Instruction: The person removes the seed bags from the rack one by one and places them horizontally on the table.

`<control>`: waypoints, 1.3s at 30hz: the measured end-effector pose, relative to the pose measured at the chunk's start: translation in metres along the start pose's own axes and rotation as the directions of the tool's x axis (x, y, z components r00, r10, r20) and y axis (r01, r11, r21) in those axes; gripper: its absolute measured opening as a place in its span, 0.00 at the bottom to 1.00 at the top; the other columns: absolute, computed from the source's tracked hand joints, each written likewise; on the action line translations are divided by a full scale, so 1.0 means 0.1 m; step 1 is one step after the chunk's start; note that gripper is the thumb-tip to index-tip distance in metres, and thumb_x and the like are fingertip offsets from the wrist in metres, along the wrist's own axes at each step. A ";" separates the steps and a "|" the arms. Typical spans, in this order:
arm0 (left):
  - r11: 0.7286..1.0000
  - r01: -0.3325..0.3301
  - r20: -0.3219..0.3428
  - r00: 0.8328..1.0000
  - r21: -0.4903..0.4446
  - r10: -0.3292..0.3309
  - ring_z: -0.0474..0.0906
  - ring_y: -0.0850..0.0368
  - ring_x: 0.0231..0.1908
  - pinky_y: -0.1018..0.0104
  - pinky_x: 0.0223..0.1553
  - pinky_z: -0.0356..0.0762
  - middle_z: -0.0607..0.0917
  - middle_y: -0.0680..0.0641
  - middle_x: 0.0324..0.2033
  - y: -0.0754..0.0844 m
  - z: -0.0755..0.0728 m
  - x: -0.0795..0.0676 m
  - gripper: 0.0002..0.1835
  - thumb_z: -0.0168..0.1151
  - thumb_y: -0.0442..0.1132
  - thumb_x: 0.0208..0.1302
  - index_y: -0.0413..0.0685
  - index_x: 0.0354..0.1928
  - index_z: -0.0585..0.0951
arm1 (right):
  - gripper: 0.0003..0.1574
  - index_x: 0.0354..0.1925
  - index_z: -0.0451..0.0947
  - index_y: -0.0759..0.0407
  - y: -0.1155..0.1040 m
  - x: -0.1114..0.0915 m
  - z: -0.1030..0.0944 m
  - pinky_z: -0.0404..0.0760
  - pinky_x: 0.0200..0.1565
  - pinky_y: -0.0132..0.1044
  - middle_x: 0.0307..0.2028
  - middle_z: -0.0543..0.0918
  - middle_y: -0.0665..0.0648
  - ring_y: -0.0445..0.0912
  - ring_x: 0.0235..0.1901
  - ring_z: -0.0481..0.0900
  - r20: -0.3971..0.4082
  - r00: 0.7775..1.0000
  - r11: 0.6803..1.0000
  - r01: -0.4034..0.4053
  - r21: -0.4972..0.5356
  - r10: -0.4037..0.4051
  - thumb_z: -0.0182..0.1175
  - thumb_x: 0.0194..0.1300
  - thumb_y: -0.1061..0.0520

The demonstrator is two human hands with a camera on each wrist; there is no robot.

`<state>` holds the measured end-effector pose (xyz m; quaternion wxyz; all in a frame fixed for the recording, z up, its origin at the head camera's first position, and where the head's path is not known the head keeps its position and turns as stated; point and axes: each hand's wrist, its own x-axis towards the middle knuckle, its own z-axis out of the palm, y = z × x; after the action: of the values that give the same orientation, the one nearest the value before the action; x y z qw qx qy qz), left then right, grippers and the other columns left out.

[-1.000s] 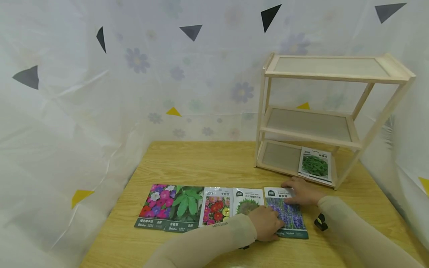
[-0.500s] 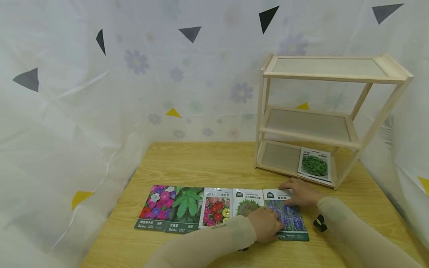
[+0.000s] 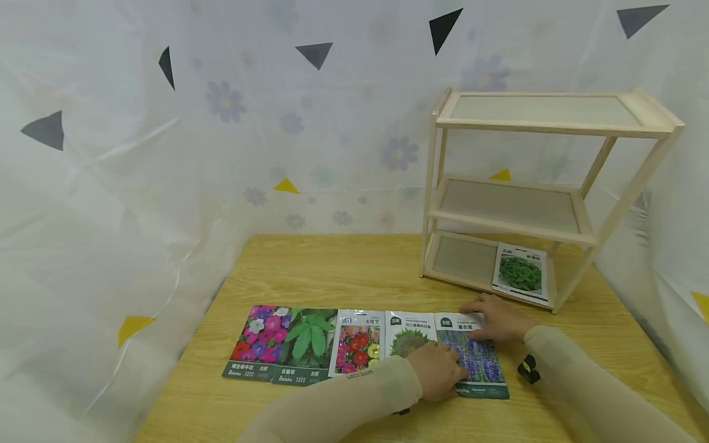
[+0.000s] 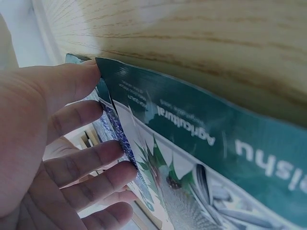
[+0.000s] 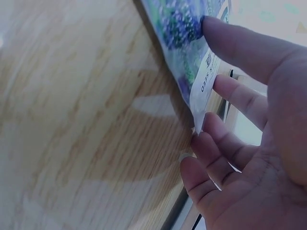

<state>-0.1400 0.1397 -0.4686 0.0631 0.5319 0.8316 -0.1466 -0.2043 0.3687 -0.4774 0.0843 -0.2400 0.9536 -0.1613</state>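
Note:
A lavender seed packet [image 3: 479, 351] lies at the right end of a row of packets on the table. The fingers of my left hand [image 3: 440, 371] rest on its lower left, where it meets a sunflower seed packet [image 3: 408, 335]. In the left wrist view, my thumb touches the corner of that sunflower packet [image 4: 192, 129] and the fingers are extended. My right hand [image 3: 503, 319] is at the lavender packet's upper right. Its thumb presses the printed face in the right wrist view, while the fingers [image 5: 225, 91] lie along the top edge. Part of the sunflower packet is hidden by my left hand.
Further left in the row lie a petunia packet [image 3: 260, 338], a green-leaf packet [image 3: 306, 338] and a red-flower packet [image 3: 357, 347]. A three-tier wooden rack [image 3: 512, 227] stands at the back right, with another leafy packet [image 3: 520, 274] on its bottom shelf.
The lavender packet has shifted slightly toward me and left, and its bottom edge sits a little lower. My right hand moved slightly left with it; my left hand hardly moved.

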 end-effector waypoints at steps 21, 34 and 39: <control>1.000 -0.020 0.007 1.000 0.021 0.020 0.71 0.66 0.55 0.67 0.57 0.70 0.75 0.63 0.56 -0.01 0.02 0.01 0.23 0.53 0.64 0.65 0.76 0.62 0.73 | 0.39 0.58 0.77 0.52 0.03 0.00 0.03 0.73 0.49 0.59 0.50 0.74 0.59 0.60 0.51 0.72 0.000 1.000 1.000 -0.014 -0.002 0.014 0.68 0.54 0.35; 1.000 -0.014 -0.006 1.000 0.013 0.014 0.72 0.66 0.54 0.65 0.58 0.70 0.76 0.63 0.53 -0.01 0.01 0.00 0.23 0.54 0.64 0.65 0.74 0.60 0.74 | 0.39 0.58 0.77 0.53 0.03 -0.01 0.01 0.72 0.50 0.59 0.51 0.74 0.59 0.60 0.52 0.72 0.000 1.000 1.000 -0.005 0.002 0.005 0.68 0.54 0.35; 1.000 -0.019 -0.030 0.999 0.013 0.019 0.72 0.66 0.53 0.66 0.58 0.70 0.76 0.62 0.53 -0.01 0.00 -0.01 0.22 0.54 0.64 0.65 0.72 0.59 0.75 | 0.40 0.58 0.77 0.57 0.04 -0.02 0.02 0.72 0.51 0.59 0.51 0.75 0.60 0.60 0.52 0.72 -0.014 1.000 1.000 0.022 0.010 -0.022 0.67 0.55 0.35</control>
<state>-0.1401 0.1382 -0.4676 0.0486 0.5424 0.8264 -0.1435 -0.2037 0.3723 -0.4800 0.0769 -0.2489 0.9506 -0.1686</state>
